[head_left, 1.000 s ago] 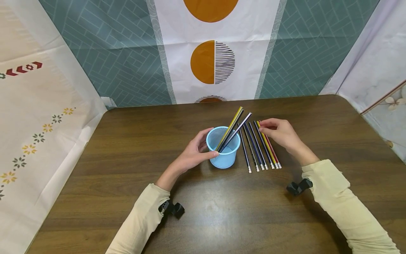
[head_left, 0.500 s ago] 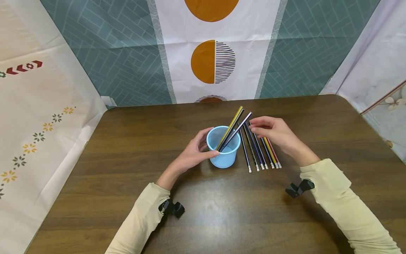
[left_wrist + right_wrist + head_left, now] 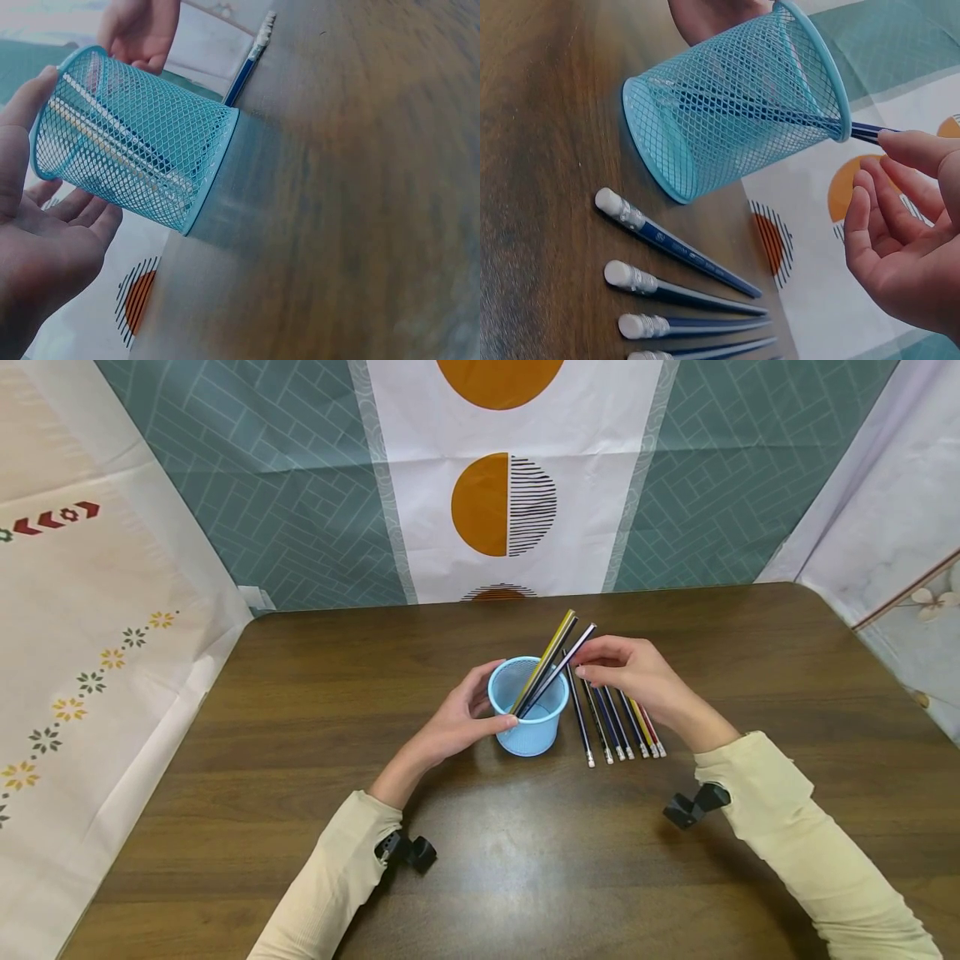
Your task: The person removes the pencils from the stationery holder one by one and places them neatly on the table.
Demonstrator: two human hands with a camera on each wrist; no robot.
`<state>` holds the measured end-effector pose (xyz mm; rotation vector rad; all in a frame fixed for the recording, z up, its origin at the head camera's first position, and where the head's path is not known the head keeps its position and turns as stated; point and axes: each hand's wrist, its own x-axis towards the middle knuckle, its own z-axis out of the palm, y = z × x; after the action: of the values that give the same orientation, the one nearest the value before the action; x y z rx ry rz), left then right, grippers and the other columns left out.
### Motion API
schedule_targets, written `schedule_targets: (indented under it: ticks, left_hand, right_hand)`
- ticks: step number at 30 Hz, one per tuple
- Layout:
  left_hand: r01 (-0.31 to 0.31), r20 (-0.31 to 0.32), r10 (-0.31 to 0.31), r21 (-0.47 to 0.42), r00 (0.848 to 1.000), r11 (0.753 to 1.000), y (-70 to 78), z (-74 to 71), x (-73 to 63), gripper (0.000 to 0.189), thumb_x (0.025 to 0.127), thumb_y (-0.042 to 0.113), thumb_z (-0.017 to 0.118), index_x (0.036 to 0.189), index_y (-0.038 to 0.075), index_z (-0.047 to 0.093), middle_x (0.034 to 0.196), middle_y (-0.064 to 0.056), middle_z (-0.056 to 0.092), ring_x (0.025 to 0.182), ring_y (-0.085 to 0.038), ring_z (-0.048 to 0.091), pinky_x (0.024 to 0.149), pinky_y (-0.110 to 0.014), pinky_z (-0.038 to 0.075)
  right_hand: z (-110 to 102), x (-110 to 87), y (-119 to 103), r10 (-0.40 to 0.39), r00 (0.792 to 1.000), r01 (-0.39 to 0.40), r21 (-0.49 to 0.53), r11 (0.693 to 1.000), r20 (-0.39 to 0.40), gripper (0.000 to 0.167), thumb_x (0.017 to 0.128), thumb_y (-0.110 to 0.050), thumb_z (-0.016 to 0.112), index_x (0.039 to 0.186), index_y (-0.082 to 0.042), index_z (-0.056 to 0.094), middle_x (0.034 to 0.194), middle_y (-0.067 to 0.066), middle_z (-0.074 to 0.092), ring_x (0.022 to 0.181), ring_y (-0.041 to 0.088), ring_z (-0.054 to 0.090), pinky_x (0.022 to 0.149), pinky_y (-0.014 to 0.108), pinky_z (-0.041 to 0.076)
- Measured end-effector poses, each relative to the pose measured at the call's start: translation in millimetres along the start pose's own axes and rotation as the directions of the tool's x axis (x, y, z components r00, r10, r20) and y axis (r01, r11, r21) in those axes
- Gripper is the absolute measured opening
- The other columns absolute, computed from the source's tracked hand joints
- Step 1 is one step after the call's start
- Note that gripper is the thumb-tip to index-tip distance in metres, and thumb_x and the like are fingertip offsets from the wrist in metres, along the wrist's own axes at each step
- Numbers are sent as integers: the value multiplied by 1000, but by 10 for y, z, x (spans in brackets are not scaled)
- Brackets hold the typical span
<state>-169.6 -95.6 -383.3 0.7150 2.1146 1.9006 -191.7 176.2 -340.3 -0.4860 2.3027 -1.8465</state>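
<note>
Mid-frame, my left hand (image 3: 459,724) grips a round blue-mesh cup (image 3: 529,739); my loose right hand (image 3: 636,675), likely pre-grasp, should pinch a striped pencil (image 3: 560,668).

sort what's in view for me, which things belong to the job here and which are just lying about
Likely part of the job:
blue mesh cup, held by the left hand
pencils in the cup
row of pencils beside it, near the right hand

Just around:
wooden table
patterned cloths
black wrist cameras
</note>
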Motion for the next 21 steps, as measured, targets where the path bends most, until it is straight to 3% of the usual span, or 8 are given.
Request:
schedule_targets:
  ticks: [8, 12, 21]
  left_hand:
    - [-10, 2, 10, -5, 1000, 1000, 7, 3, -1, 73, 84, -4, 70, 146, 3, 32, 141, -18, 44, 129, -29, 45, 107, -39, 37]
    - [-20, 5, 21, -16, 1000, 1000, 9, 7, -1, 73, 84, -5, 70, 146, 2, 32, 141, -19, 43, 129, -30, 44, 107, -40, 37]
    - [-24, 3, 24, -22, 1000, 999, 6, 8, -3, 73, 84, -5, 70, 146, 2, 32, 140, -18, 44, 128, -30, 46, 106, -39, 38]
  right_hand:
    - [70, 35, 4, 17, 1000, -16, -28, 999, 14, 26, 89, -2, 68, 111, 11, 63, 95, -1, 69, 82, 21, 61, 74, 29, 54]
    - [88, 41, -1, 28, 999, -27, -35, 999, 26, 30, 89, -6, 69, 115, 7, 64, 101, 4, 68, 88, 20, 61, 77, 29, 54]
    - [122, 64, -9, 20, 1000, -19, -32, 999, 14, 29, 88, -4, 70, 112, 10, 64, 98, 5, 69, 90, 14, 63, 77, 25, 52]
